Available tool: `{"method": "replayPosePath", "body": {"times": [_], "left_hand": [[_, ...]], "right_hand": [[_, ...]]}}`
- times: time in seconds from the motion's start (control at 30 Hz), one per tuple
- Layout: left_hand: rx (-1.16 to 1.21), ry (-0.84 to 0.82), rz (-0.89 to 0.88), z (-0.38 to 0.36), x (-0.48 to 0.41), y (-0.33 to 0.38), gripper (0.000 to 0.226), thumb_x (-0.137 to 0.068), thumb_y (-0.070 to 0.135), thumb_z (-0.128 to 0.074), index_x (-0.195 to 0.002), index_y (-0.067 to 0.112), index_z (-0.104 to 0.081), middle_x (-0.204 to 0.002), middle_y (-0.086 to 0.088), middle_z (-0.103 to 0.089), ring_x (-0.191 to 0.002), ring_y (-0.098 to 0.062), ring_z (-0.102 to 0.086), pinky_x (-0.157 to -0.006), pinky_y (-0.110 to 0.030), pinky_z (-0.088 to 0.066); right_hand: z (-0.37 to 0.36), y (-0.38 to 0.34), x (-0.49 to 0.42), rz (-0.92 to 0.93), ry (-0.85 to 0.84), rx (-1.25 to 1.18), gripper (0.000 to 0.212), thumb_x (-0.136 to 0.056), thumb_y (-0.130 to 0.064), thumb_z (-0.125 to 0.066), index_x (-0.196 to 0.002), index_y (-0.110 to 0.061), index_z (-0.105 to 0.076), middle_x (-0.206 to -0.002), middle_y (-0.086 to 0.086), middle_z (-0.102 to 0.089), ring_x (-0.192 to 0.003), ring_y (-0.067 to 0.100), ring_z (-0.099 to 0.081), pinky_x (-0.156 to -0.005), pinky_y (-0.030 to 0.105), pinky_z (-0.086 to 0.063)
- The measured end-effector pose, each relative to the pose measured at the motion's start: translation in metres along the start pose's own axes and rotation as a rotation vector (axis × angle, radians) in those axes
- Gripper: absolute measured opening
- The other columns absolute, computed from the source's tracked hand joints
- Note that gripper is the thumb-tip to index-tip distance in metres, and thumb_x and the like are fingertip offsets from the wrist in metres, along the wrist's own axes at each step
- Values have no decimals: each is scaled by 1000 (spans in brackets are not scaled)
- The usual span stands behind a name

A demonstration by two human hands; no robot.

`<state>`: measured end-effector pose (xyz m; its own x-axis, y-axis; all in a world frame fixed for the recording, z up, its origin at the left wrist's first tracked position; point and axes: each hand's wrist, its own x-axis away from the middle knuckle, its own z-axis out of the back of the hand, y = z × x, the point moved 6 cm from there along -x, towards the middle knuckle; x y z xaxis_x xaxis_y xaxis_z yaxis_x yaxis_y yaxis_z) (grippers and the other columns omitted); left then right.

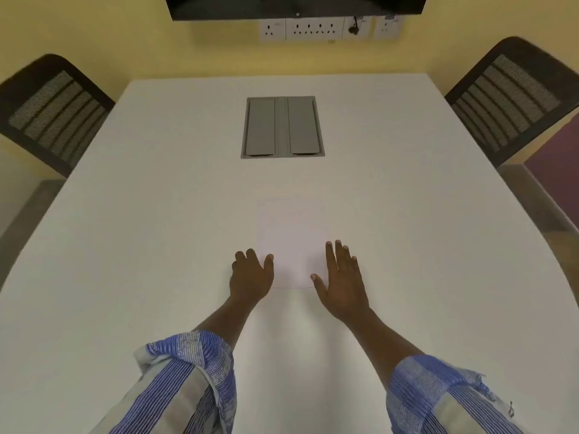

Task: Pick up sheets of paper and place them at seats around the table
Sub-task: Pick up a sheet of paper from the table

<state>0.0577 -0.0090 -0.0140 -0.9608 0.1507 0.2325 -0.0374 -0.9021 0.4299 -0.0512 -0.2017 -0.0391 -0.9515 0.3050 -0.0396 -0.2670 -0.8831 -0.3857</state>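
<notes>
A white sheet of paper [291, 242], or a thin stack, lies flat on the white table [141, 214] in front of me, hard to tell apart from the tabletop. My left hand [250, 275] rests at the paper's lower left edge, fingers slightly curled, thumb on the sheet. At the lower right edge lies my right hand [343, 277], flat with fingers spread, its thumb touching the paper. Neither hand holds anything.
A grey cable hatch [282, 126] is set into the table's middle, beyond the paper. Black mesh chairs stand at the far left [53, 111] and far right [513, 98]. A screen [294, 6] and wall sockets [329, 28] are on the yellow wall.
</notes>
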Motion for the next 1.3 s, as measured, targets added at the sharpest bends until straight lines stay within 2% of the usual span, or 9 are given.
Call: {"method": "replayPosePath", "body": {"times": [0.2,0.47,0.6,0.7,0.8,0.9,1.0,1.17,1.3], "left_hand": [[169,-66,289,-30,-18,-21,60,-100,48,-47,-133,-2,-48,-131,-25,-48,-122,-44,-51,-103,-44,-40],[266,-61,468,-47,-31,-38,52,-92,40,-57,-129,2,-53,-131,-20,-49,-122,-39,-51,-102,-43,-43],[496,-80,592,-51,-34,-42,45,-84,33,-62,-111,-3,-60,-114,-18,-62,-100,-38,-64,-87,-47,-59],[605,-65,644,-50,-35,-43,34,-81,27,-67,-100,1,-59,-96,-10,-61,-73,-25,-59,-79,-44,-62],[620,-71,628,-49,-39,-44,36,-80,25,-71,-102,-2,-63,-79,-9,-61,-72,-28,-61,-79,-41,-59],[483,-86,529,-43,-44,-39,36,-82,30,-75,-95,-2,-65,-93,-15,-72,-90,-34,-70,-75,-32,-56],[348,-61,443,-32,-47,-32,36,-87,35,-71,-94,1,-65,-100,-15,-73,-96,-31,-70,-71,-25,-44],[277,16,384,-24,-49,-31,50,-90,43,-69,-103,-5,-68,-107,-17,-72,-105,-33,-67,-88,-33,-50],[348,28,373,-25,-49,-35,33,-89,28,-72,-93,-5,-70,-101,-20,-73,-100,-37,-67,-89,-40,-55]], "right_hand": [[-31,10,1,-59,-60,-6,80,-101,-49,-43,-162,-14,-6,-169,14,-3,-157,31,-4,-127,45,-9],[-65,16,7,-89,-110,-15,77,-101,-48,-47,-160,-7,-20,-168,19,-9,-156,36,-9,-126,49,-13],[-70,18,8,-91,-100,7,76,-100,-47,-49,-158,-5,-26,-167,21,-11,-155,37,-8,-126,49,-12],[-70,19,8,-88,-91,15,76,-99,-48,-48,-158,-6,-26,-167,20,-11,-156,36,-9,-126,48,-12],[-71,20,6,-92,-91,17,76,-99,-49,-47,-159,-7,-25,-168,20,-9,-156,36,-7,-127,47,-10],[-72,20,6,-94,-95,22,77,-99,-50,-46,-159,-7,-24,-168,20,-8,-156,36,-7,-127,47,-10],[-72,20,6,-94,-86,11,78,-99,-49,-48,-159,-7,-24,-168,20,-10,-156,36,-8,-127,48,-11],[-70,21,6,-101,-74,-11,80,-98,-49,-49,-160,-9,-17,-169,17,-7,-156,34,-6,-126,45,-9],[-70,20,5,-106,-90,-15,81,-99,-49,-47,-161,-9,-14,-169,15,-4,-156,33,-4,-127,45,-7]]}}
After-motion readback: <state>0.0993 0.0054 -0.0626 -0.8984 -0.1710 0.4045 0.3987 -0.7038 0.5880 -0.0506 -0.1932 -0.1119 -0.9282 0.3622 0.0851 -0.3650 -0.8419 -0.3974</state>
